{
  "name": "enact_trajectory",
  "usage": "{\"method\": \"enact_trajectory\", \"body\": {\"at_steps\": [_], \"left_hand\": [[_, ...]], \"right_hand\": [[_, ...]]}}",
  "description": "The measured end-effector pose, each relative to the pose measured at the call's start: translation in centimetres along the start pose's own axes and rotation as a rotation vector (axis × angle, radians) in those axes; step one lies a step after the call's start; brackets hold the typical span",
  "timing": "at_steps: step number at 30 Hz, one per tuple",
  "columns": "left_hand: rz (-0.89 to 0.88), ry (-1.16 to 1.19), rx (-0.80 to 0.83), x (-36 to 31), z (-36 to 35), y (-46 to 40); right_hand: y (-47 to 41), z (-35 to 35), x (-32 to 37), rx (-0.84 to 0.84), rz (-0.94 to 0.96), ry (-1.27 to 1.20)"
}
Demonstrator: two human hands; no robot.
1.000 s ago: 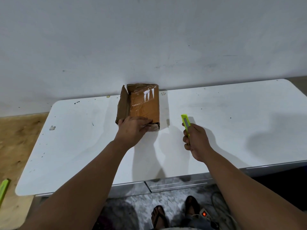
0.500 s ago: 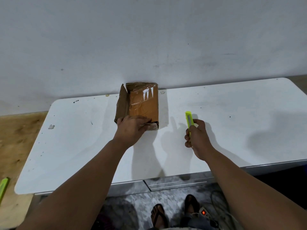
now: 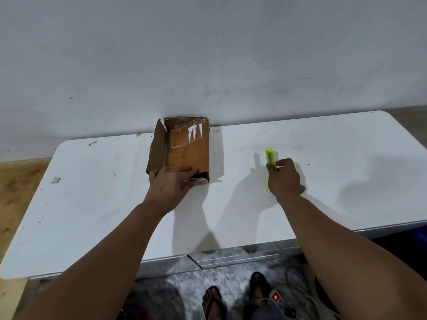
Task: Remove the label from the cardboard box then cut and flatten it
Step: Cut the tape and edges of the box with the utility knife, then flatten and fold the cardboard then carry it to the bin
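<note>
A person looks down at a white tabletop (image 3: 92,215) set against a pale wall (image 3: 208,54), with both bare forearms reaching forward.

At about 11 o'clock from the centre of the view lies the cardboard box (image 3: 187,148), brown and wrapped in shiny clear tape. Its far end touches the wall. A loose flap (image 3: 157,151) stands open along its left side. No label can be made out clearly; only a faint pale patch shows under the tape near the far end.

The left hand (image 3: 171,183) rests palm down on the near end of the box, fingers spread flat across the top and pointing toward 2 o'clock. Its grip is open, pressing rather than grasping.

At about 2 o'clock from the centre, well apart from the box, the right hand (image 3: 285,179) has its grip closed around a bright yellow-green utility knife (image 3: 270,158). The knife points away toward 12 o'clock, its tip sticking out above the fingers. Whether the blade is extended is too small to tell.

At 6 o'clock, below the tabletop edge, are two feet in dark sandals (image 3: 215,303) on a grey mottled floor (image 3: 175,282). Just to their right, at 5 o'clock, a power strip (image 3: 276,297) with a lit red switch lies among pale cables. At 9 o'clock a strip of wooden floor (image 3: 16,188) shows beside the tabletop.
</note>
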State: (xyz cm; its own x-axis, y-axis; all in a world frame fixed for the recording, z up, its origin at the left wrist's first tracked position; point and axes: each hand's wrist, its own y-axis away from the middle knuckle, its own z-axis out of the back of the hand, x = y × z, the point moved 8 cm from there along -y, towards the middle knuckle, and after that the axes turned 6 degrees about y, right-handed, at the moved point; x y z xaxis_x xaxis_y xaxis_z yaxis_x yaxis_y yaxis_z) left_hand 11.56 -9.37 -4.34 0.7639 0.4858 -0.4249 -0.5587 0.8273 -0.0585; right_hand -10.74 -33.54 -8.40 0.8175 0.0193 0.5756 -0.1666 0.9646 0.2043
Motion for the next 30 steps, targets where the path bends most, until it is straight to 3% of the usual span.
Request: {"method": "enact_trajectory", "body": {"at_steps": [13, 16, 20, 25, 30], "left_hand": [[0.05, -0.054, 0.082, -0.3, -0.1, 0.5], [0.02, -0.032, 0.084, -0.7, 0.4, 0.8], [0.055, 0.009, -0.083, -0.3, 2.7, 0.3], [0.247, 0.001, -0.227, 2.0, 5.7, -1.1], [0.435, 0.294, -0.105, 4.1, 4.9, -1.4]], "right_hand": [[0.1, 0.0, -0.1, -0.063, 0.008, 0.16], [1.4, 0.6, 2.8, -0.161, 0.157, 0.124], [4.3, -2.6, 9.1, 0.097, 0.435, -0.172], [8.5, -7.2, 13.1, 0.495, 0.327, -0.177], [8.7, -8.7, 13.1, 0.465, 0.327, -0.143]]}}
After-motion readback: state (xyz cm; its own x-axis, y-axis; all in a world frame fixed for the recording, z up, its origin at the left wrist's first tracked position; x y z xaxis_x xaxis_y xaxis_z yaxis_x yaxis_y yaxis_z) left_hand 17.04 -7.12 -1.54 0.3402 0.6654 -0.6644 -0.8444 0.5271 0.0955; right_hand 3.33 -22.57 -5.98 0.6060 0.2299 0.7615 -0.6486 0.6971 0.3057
